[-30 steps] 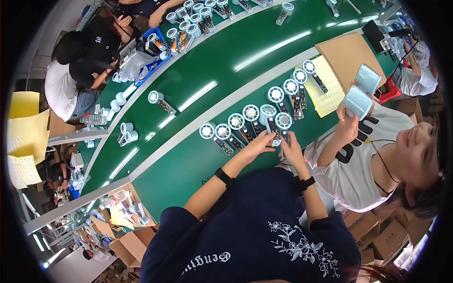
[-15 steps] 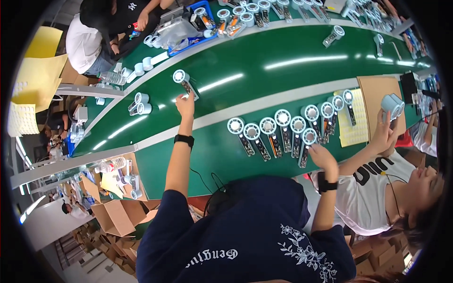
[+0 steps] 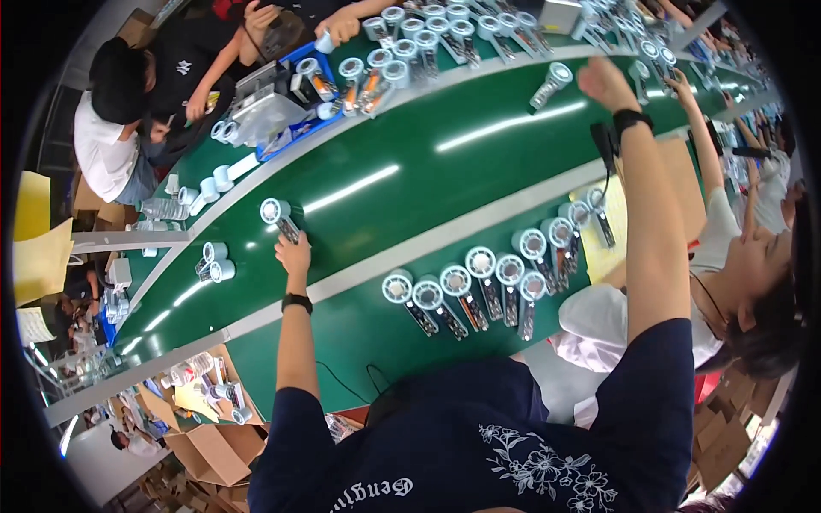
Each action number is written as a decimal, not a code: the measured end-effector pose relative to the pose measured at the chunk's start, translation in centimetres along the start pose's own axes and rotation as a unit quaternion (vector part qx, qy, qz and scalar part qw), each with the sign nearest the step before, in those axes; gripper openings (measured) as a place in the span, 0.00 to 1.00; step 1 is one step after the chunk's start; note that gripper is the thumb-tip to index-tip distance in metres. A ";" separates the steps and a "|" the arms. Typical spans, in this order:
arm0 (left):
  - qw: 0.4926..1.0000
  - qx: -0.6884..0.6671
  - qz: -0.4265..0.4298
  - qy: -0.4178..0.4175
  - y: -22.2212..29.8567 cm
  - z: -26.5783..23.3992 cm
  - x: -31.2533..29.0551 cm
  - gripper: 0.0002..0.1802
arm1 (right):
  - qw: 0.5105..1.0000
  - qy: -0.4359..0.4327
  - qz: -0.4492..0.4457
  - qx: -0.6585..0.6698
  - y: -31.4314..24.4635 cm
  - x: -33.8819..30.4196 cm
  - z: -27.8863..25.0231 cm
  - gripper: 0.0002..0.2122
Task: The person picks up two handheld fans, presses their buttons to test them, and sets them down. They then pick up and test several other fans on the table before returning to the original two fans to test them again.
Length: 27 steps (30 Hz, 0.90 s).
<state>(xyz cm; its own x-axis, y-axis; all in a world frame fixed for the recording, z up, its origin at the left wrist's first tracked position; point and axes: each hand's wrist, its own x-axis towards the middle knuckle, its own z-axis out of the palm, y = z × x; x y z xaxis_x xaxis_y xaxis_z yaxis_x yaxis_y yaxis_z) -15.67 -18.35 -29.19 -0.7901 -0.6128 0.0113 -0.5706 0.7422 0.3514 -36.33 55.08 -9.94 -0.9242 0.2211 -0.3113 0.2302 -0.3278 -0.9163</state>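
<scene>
My left hand [image 3: 293, 254] is stretched out over the green belt [image 3: 402, 197], its fingers closed on the handle end of a small pale-blue handheld fan [image 3: 275, 212]. My right hand [image 3: 603, 81] reaches far across to the upper right with loosely spread fingers and holds nothing. Just left of it lies another handheld fan [image 3: 552, 81], apart from the fingers. A row of several like fans [image 3: 479, 278] lies on the near lane of the belt, in front of my body.
A neighbour in a white shirt [image 3: 701, 256] sits close at my right beside a tan board [image 3: 684, 184]. Workers across the belt handle fans around a blue tray [image 3: 282, 128]. More fans line the far edge [image 3: 428, 30]. Cardboard boxes [image 3: 214, 449] stand at the lower left.
My right hand has left the near row of fans and swung up to the far right, beside a lone fan. My left hand stays on the far fan.
</scene>
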 end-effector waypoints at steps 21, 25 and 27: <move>0.959 -0.233 -0.073 -0.141 -1.7 -9.5 -5.0 0.20 | 0.991 0.018 0.132 0.024 16.7 1.0 7.8 0.07; 0.891 -0.402 -0.101 -0.183 -2.7 -9.2 -12.0 0.23 | 0.992 -0.046 0.077 0.090 14.4 -11.2 13.7 0.09; 0.830 -0.503 -0.115 -0.214 -1.0 -12.2 -15.7 0.20 | 0.985 -0.097 0.082 0.114 12.8 -18.2 15.4 0.13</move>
<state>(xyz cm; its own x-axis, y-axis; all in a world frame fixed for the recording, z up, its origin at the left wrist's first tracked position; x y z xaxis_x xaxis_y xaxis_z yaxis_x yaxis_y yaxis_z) 0.05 -12.74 -18.27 -0.8162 -0.3954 -0.4213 -0.4117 -0.1137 0.9042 -21.26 32.72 -12.07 -0.9263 -0.0237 -0.3761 0.3270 -0.5466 -0.7709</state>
